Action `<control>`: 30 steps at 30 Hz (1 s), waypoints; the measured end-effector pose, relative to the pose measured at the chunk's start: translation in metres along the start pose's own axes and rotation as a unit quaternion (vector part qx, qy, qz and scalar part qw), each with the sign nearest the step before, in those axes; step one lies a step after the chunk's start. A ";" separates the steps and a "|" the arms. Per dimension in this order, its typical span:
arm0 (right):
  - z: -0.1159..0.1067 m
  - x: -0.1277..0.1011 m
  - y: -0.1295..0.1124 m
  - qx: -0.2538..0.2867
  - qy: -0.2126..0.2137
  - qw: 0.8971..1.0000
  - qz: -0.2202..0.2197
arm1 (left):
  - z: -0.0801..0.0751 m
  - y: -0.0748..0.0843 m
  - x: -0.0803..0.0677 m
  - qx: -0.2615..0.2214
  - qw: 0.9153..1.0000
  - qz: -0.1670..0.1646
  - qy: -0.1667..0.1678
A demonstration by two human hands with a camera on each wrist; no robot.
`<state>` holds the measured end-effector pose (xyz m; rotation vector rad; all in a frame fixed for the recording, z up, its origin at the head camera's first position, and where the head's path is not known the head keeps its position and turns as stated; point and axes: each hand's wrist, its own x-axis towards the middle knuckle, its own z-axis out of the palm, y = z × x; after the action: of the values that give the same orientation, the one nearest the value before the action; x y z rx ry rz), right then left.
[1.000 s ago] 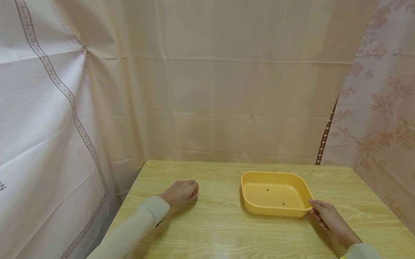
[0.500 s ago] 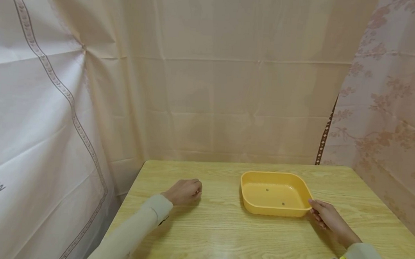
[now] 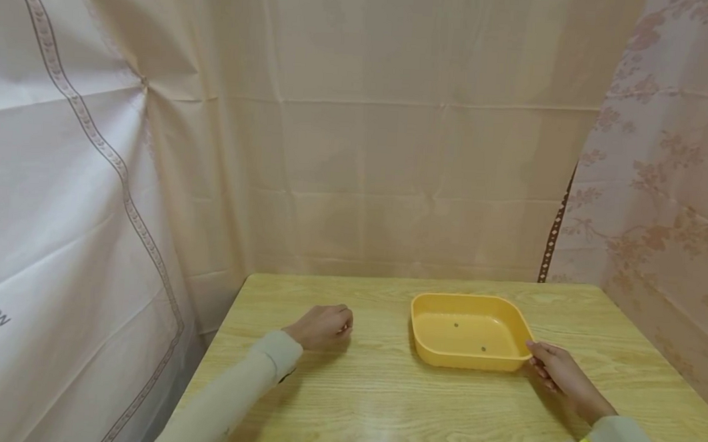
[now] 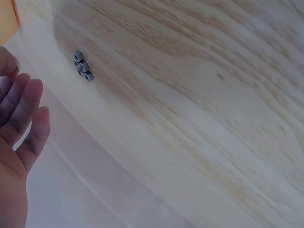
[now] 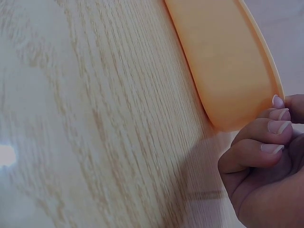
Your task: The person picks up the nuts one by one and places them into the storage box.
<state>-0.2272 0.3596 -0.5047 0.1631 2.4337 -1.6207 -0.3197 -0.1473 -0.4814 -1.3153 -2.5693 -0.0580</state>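
Orange tray [image 3: 468,330] is sitting on the counter [image 3: 381,396], right of centre, and is being held at its near right corner by the right hand [image 3: 553,370], fingers curled against the rim. Two small dark bits are lying in the tray already, while three small metal nuts [image 4: 82,66] are lying on the counter just beyond the left hand [image 3: 324,326], apart from it. That hand is resting loosely curled and holding nothing, so the nuts are being judged not yet picked up.

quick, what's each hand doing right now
Left hand: fingers relaxed, holding nothing, beside small metal nuts on the table.
Right hand: fingers curled against the yellow tray corner.
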 end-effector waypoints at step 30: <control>0.000 0.002 0.003 -0.013 0.001 1.000 0.000 | 0.005 0.010 0.025 0.019 0.999 0.027 -0.005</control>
<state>-0.2284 0.3610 -0.5082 0.1611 2.4549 -1.5885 -0.3268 -0.1204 -0.4811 -1.3744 -2.5291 0.0078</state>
